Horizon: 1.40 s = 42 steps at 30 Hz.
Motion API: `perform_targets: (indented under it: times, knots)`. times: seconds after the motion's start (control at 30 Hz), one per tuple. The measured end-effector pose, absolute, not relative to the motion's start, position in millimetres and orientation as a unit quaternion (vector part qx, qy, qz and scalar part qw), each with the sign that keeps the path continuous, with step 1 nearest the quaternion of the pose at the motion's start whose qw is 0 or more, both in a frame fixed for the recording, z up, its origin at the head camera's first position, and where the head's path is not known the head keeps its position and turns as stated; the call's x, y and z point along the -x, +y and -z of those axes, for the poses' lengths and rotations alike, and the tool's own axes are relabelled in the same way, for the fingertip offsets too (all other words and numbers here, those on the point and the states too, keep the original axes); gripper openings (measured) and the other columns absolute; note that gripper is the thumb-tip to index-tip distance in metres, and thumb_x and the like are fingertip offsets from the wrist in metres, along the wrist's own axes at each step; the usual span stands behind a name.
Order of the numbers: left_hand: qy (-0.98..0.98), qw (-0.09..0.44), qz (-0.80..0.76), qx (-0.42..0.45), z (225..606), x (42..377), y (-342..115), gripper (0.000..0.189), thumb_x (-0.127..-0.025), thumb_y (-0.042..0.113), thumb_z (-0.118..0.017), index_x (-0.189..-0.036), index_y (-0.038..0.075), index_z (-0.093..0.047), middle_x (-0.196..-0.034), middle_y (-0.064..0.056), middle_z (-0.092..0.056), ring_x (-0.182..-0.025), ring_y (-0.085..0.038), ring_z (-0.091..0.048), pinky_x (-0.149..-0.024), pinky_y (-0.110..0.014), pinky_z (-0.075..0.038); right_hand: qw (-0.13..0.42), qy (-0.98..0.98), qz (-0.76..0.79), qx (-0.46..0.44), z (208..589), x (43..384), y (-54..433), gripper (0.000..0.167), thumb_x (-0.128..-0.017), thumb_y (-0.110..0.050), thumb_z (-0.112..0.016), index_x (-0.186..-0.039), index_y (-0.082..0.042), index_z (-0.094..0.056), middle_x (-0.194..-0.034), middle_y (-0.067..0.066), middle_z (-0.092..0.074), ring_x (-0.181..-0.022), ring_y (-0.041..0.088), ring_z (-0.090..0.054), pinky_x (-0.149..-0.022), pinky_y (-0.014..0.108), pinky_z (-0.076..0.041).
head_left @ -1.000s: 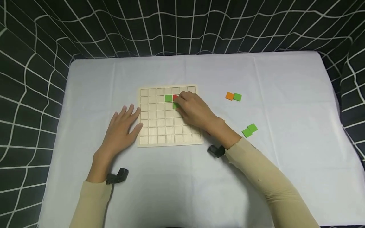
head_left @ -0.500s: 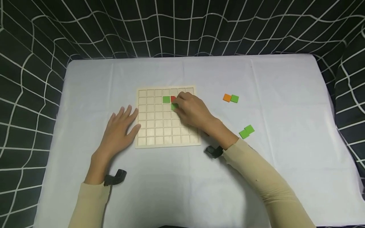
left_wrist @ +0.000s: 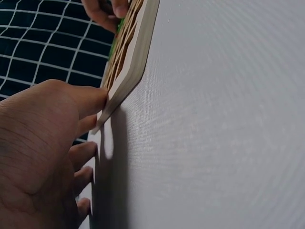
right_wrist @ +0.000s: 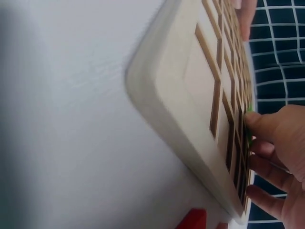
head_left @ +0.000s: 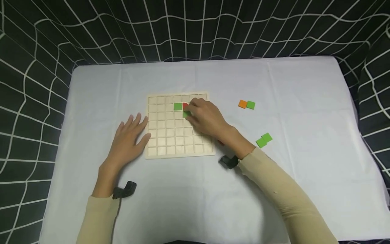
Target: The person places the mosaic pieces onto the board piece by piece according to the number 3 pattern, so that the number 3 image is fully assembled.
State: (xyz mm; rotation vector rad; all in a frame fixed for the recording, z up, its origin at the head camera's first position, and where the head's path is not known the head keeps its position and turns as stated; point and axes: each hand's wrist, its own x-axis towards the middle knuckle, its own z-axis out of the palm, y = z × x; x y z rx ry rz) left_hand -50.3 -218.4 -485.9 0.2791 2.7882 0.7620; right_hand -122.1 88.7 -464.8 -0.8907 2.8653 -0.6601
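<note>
A pale wooden grid board (head_left: 166,132) lies on the table. My right hand (head_left: 208,117) is over its upper right part, thumb and forefinger pinching at a green square tile (head_left: 186,114); whether the tile is fully seated in its cell is hidden. Just above it a red tile (head_left: 185,106) shows partly, and left of that another green tile (head_left: 178,106) lies in a cell. My left hand (head_left: 126,142) rests with spread fingers at the board's left edge; in the left wrist view its thumb (left_wrist: 90,99) touches the board's side (left_wrist: 138,62).
An orange tile (head_left: 242,104) and a green tile (head_left: 251,105) lie right of the board. Nearer, two green tiles (head_left: 264,140) overlap. A red piece (right_wrist: 193,219) lies beside the board, mostly under my right wrist. Dark white-lined cloth (head_left: 195,30) surrounds the table.
The view has shifted slightly with the head. Both hands keep nearly the same places on and beside the board, and the tiles stay where they were.
</note>
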Motion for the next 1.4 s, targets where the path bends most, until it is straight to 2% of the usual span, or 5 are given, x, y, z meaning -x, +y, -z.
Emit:
perform_targets:
  times: [0.2,0.53,0.9,1.4]
  knots:
    - [0.952,0.118,-0.265,-0.095,487.4,47.0,-214.2,0.064,-0.109,0.042,-0.053,-0.165,0.017,-0.038,-0.176,-0.012,-0.026,-0.167,-0.038,-0.015,-0.135,-0.061,-0.005,0.04,0.933,0.215,0.286,464.1,121.1,94.1,0.027,-0.1,-0.019,-0.073,-0.125,-0.01,-0.077,-0.108,0.007,-0.07,-0.094,0.025,-0.061,-0.079,0.038,-0.053]
    - [0.952,0.106,-0.274,-0.087,484.3,43.0,-219.2,0.063,-0.109,0.042,-0.052,-0.166,0.018,-0.037,-0.176,-0.011,-0.025,-0.167,-0.039,-0.014,-0.135,-0.062,-0.005,0.028,0.93,0.23,0.285,456.6,118.1,100.3,0.029,-0.102,-0.02,-0.067,-0.128,-0.011,-0.076,-0.119,0.009,-0.072,-0.104,0.027,-0.067,-0.09,0.042,-0.057]
    - [0.953,0.107,-0.27,-0.091,485.3,40.9,-217.8,0.063,-0.109,0.041,-0.054,-0.165,0.016,-0.039,-0.175,-0.012,-0.026,-0.166,-0.04,-0.016,-0.135,-0.062,-0.005,0.016,0.94,0.232,0.25,446.4,100.6,138.7,0.027,-0.104,-0.024,-0.067,-0.125,-0.009,-0.076,-0.123,0.011,-0.072,-0.11,0.03,-0.068,-0.094,0.046,-0.056]
    - [0.953,0.109,-0.267,-0.093,483.9,45.7,-214.3,0.063,-0.109,0.04,-0.053,-0.165,0.015,-0.038,-0.175,-0.013,-0.026,-0.166,-0.041,-0.015,-0.135,-0.062,-0.005,0.017,0.946,0.247,0.211,441.5,96.1,172.1,0.029,-0.102,-0.02,-0.067,-0.127,-0.007,-0.074,-0.126,0.011,-0.07,-0.119,0.031,-0.066,-0.099,0.049,-0.056]
